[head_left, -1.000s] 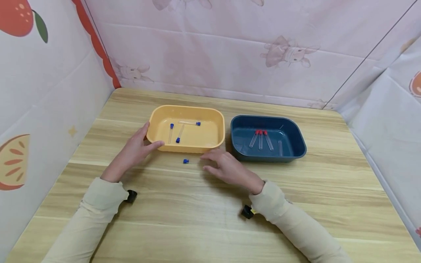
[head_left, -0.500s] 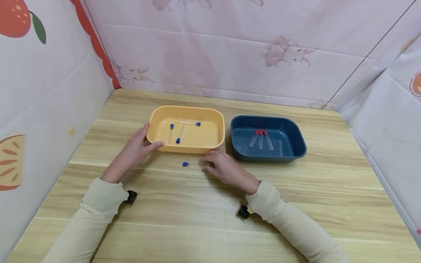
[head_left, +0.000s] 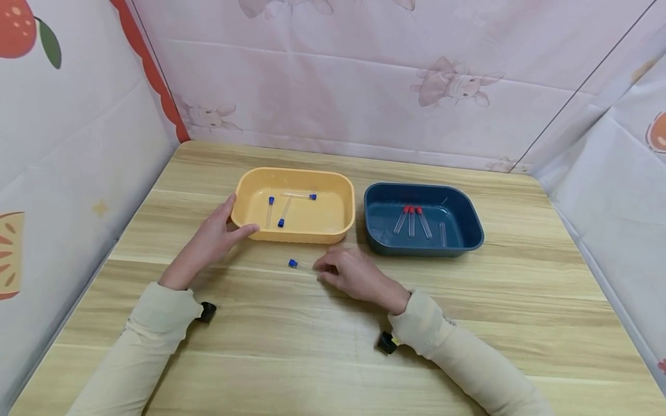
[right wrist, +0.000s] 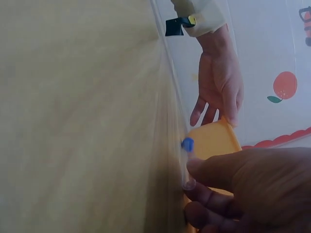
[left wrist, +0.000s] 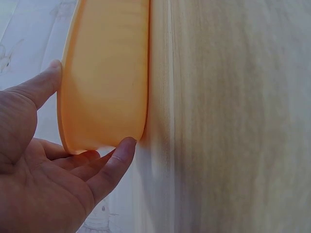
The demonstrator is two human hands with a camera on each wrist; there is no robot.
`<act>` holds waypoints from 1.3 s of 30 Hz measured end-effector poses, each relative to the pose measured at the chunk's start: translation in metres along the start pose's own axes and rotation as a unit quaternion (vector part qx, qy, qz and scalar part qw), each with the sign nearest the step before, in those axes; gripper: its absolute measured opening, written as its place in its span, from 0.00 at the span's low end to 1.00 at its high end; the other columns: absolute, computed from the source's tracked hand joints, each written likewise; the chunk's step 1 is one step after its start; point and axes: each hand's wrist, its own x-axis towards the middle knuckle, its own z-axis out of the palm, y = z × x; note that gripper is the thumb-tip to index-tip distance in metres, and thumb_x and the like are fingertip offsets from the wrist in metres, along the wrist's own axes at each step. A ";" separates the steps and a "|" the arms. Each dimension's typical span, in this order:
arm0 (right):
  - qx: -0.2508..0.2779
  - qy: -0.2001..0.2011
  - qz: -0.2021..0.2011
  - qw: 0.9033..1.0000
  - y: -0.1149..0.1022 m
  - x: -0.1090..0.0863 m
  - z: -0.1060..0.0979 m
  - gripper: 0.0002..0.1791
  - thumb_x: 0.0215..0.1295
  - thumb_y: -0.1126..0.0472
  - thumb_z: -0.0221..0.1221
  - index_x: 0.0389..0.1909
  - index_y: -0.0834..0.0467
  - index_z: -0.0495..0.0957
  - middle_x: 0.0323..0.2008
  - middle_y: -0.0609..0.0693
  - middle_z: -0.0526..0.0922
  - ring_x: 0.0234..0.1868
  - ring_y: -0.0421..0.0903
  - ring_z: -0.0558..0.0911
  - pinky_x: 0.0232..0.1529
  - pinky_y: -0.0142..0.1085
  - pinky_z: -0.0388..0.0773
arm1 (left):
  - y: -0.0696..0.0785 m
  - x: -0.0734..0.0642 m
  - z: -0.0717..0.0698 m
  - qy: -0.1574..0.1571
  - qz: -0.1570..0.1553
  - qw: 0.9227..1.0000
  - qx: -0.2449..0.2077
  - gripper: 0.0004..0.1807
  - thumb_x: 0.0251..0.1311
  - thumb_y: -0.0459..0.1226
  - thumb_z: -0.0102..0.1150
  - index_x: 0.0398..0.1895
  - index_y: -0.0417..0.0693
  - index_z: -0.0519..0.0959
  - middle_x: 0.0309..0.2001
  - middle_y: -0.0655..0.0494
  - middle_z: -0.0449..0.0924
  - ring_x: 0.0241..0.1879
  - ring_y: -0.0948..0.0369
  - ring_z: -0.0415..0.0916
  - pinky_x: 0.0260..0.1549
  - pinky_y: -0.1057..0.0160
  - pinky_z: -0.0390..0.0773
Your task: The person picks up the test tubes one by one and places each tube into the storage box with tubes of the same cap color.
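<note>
In the head view my right hand (head_left: pixel 359 274) pinches the clear end of a test tube (head_left: pixel 304 267) with a blue cap, close over the table in front of the yellow bin (head_left: pixel 291 236). Its thumb and fingertips close round the tube in the right wrist view, the blue cap (right wrist: pixel 187 144) pointing away from the hand. My left hand (head_left: pixel 210 237) holds the bin's left end. Its thumb lies on the rim and the fingers wrap the end wall (left wrist: pixel 104 97) in the left wrist view. Inside the bin lie 3 blue-capped tubes (head_left: pixel 299 195).
A dark blue bin (head_left: pixel 424 251) stands right of the yellow one. It contains 3 red-capped tubes (head_left: pixel 411 222) and a clear tube (head_left: pixel 443 234) with no cap visible. Printed cloth walls (head_left: pixel 333 86) border the wooden table (head_left: pixel 291 358) at the back and sides.
The right hand has taken hold of the blue-capped tube by its clear end and drawn it slightly toward me, away from the yellow bin. The left hand stays at the bin.
</note>
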 end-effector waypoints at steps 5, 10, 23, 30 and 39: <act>-0.013 -0.014 0.005 1.000 -0.010 -0.004 0.001 0.11 0.60 0.57 0.62 0.43 0.53 0.83 0.32 0.40 0.78 0.32 0.33 0.74 0.33 0.26 0.73 | -0.001 -0.001 0.000 -0.001 -0.001 1.000 -0.002 0.52 0.59 0.53 0.57 0.73 0.45 0.34 0.72 0.41 0.40 0.68 0.47 0.48 0.62 0.48 0.56; -0.027 -0.026 0.017 0.999 -0.019 -0.007 0.000 0.12 0.59 0.57 0.63 0.44 0.53 0.82 0.27 0.38 0.74 0.28 0.35 0.72 0.29 0.27 0.70 | -0.002 0.000 0.001 -0.001 0.000 1.000 -0.006 0.53 0.58 0.55 0.56 0.73 0.46 0.34 0.72 0.42 0.40 0.68 0.47 0.48 0.61 0.47 0.57; -0.028 -0.045 0.052 0.997 -0.037 -0.010 0.002 0.15 0.59 0.56 0.63 0.46 0.56 0.80 0.20 0.38 0.72 0.22 0.35 0.71 0.23 0.27 0.69 | 0.000 0.000 -0.001 -0.004 -0.005 1.000 -0.003 0.55 0.56 0.59 0.55 0.73 0.46 0.34 0.72 0.43 0.39 0.68 0.47 0.47 0.62 0.47 0.56; -0.008 -0.068 0.084 0.994 -0.044 -0.010 0.003 0.20 0.60 0.54 0.62 0.51 0.57 0.75 0.18 0.37 0.73 0.18 0.34 0.70 0.17 0.28 0.66 | 0.000 0.000 -0.001 -0.006 -0.007 1.000 0.001 0.55 0.56 0.58 0.55 0.73 0.46 0.33 0.72 0.44 0.38 0.69 0.48 0.45 0.62 0.47 0.54; 0.013 -0.094 0.108 0.990 -0.049 -0.010 0.003 0.26 0.61 0.52 0.61 0.57 0.60 0.70 0.16 0.38 0.73 0.17 0.34 0.70 0.15 0.29 0.65 | -0.001 0.000 -0.002 -0.008 -0.005 1.000 0.003 0.54 0.57 0.57 0.56 0.73 0.46 0.33 0.72 0.44 0.38 0.69 0.48 0.44 0.63 0.47 0.53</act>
